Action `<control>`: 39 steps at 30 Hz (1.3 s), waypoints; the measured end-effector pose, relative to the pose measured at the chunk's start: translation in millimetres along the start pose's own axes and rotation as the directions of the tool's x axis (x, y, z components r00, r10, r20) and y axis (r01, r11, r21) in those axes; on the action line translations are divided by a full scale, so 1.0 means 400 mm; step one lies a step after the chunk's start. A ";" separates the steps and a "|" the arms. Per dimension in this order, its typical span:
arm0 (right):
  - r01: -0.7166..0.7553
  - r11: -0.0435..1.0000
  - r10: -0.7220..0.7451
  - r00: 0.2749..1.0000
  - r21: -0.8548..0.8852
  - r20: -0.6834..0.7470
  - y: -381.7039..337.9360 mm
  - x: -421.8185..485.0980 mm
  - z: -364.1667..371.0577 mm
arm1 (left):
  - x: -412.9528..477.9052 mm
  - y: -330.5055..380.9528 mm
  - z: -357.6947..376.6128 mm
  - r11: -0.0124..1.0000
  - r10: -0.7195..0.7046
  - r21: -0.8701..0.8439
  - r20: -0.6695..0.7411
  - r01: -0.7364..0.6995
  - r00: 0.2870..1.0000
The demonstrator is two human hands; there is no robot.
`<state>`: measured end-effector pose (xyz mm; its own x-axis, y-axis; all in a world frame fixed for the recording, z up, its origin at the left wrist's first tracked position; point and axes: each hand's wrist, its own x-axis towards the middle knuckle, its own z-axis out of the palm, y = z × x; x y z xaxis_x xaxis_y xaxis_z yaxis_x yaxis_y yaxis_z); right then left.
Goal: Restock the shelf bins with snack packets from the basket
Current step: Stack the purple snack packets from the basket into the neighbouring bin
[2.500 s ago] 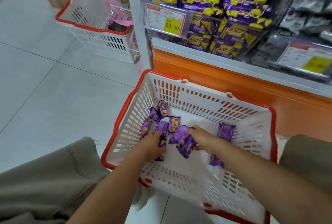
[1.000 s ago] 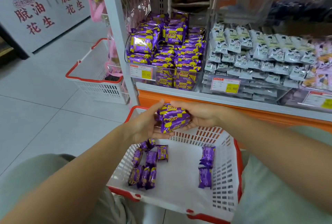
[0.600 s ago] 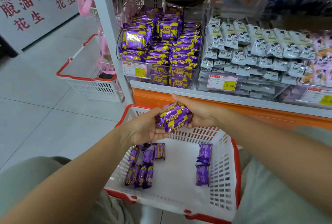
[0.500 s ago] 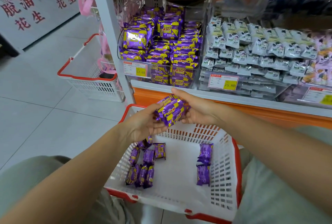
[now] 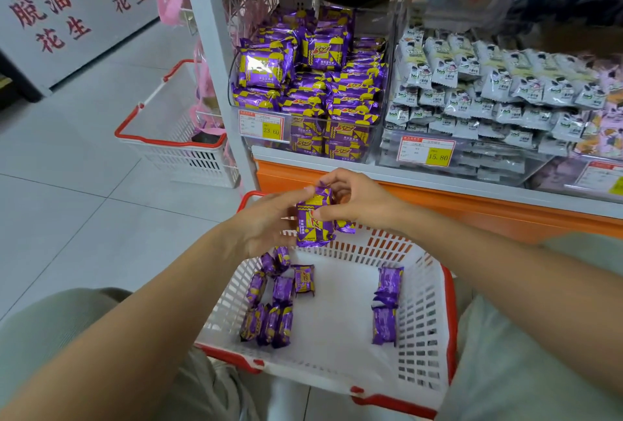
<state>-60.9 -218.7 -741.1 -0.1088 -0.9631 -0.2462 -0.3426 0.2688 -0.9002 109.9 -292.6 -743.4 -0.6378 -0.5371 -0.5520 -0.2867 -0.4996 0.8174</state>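
basket (image 5: 435, 326) on floor before shelf (image 5: 421, 181), packets (image 5: 269, 306) inside it, second basket (image 5: 175, 147) left

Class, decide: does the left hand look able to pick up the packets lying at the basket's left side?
Probably not yet: the left hand helps the right hand hold a purple packet stack. Nothing blocks the way down to the loose packets in the open basket.

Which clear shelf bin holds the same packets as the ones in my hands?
The left clear plastic bin, tagged 23.60: its purple-and-yellow foil packets match the stack gripped by left hand and right hand. The right clear bin holds grey-white packets.
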 end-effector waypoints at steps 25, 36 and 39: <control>0.343 0.824 -0.412 0.909 -0.451 -0.061 -0.007 -0.014 0.015 | 0.003 0.009 0.010 0.964 0.109 -0.236 -0.067 -0.122 0.992; 0.357 0.850 -0.444 0.881 -0.387 -0.162 -0.045 -0.030 0.012 | -0.003 0.045 0.041 0.940 0.211 -0.214 -0.244 -0.265 0.947; 0.359 0.828 -0.460 0.874 -0.430 -0.156 -0.063 -0.040 -0.003 | -0.024 0.064 0.052 0.947 0.246 -0.151 -0.231 -0.285 0.941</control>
<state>-51.7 -210.1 -714.0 -0.0831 -0.9635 0.2547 -0.7240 -0.1172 -0.6798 94.0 -286.0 -713.8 -0.5061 -0.7854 -0.3564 0.0176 -0.4225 0.9062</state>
